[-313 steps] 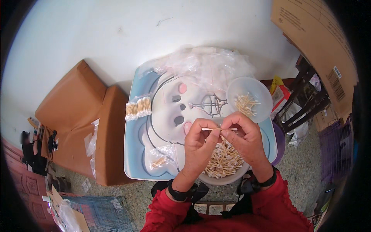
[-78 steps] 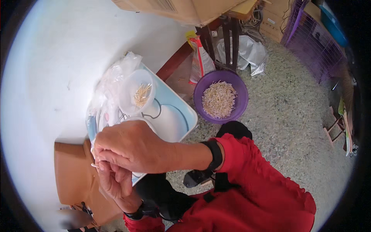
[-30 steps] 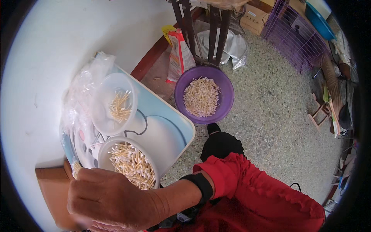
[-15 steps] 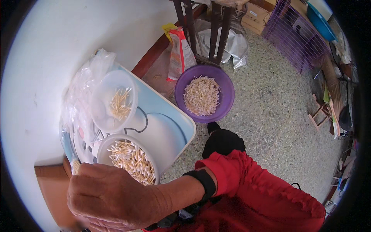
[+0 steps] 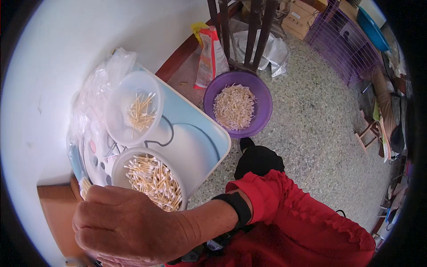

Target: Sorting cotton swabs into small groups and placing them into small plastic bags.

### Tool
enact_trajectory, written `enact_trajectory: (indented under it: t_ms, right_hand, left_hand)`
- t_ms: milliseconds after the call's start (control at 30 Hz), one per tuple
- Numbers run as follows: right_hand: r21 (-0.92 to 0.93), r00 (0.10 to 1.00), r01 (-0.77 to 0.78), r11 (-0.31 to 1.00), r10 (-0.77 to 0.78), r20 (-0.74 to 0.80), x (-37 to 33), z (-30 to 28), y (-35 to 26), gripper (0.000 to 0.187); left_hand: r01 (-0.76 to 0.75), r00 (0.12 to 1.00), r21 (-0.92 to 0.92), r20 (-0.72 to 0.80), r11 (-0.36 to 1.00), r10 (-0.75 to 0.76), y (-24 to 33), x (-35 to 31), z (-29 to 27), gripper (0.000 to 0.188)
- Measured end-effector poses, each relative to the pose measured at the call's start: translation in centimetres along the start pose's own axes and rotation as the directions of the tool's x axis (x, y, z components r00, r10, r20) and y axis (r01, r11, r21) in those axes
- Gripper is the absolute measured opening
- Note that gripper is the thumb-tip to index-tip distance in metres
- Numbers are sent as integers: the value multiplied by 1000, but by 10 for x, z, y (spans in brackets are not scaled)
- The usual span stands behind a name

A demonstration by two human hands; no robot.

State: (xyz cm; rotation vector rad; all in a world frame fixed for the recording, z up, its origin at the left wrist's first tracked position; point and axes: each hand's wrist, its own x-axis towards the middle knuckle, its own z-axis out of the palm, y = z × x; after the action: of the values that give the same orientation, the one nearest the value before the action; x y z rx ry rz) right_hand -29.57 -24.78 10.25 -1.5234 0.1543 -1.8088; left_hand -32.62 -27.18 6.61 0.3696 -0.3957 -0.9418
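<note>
My right hand (image 5: 126,224) is in the lower left, its back toward me and its fingers curled under. Whatever the fingers hold, if anything, is hidden beneath them. Just beyond the knuckles a bundle of cotton swabs (image 5: 85,186) shows at the table's edge, partly covered by the hand. Beside the wrist stands a white tub (image 5: 119,171) heaped with cotton swabs (image 5: 155,180). Farther back, a translucent bowl (image 5: 116,120) contains a small loose pile of cotton swabs (image 5: 141,111). My left hand is out of sight.
Both containers stand on a light-blue and white table (image 5: 195,120), with clear plastic bags (image 5: 100,84) along the wall. A purple basin (image 5: 263,111) of swabs sits on the floor, near dark wooden legs (image 5: 252,40). A brown box (image 5: 58,209) lies left; a purple wire cage (image 5: 340,49) stands far right.
The view has shifted slightly, so table and basin appear a little higher and farther right. My right hand stays curled in nearly the same place.
</note>
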Motion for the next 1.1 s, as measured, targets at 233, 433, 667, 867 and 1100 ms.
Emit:
enact_trajectory:
  t_ms: [233, 433, 667, 867, 1100]
  right_hand:
    - [-26, 993, -40, 999, 36, -112, 2, 4, 0, 21]
    - [-29, 1000, -8, 1000, 8, -16, -3, -3, 2, 22]
    - [-3, 999, -34, 999, 34, -21, -4, -1, 3, 22]
    - [22, 987, -103, 994, 105, -121, 0, 4, -2, 22]
    - [31, 996, -79, 996, 81, -46, -6, 9, 3, 20]
  left_hand:
    - [33, 999, -29, 28, 999, -32, -6, 0, -2, 18]
    - [57, 997, -60, 48, 997, -54, -9, -1, -4, 19]
    - [78, 995, -93, 69, 993, -72, -10, -2, -8, 21]
    - [93, 993, -122, 83, 988, -83, -8, -3, -13, 22]
    - [50, 996, -131, 80, 990, -40, 7, -1, -26, 24]
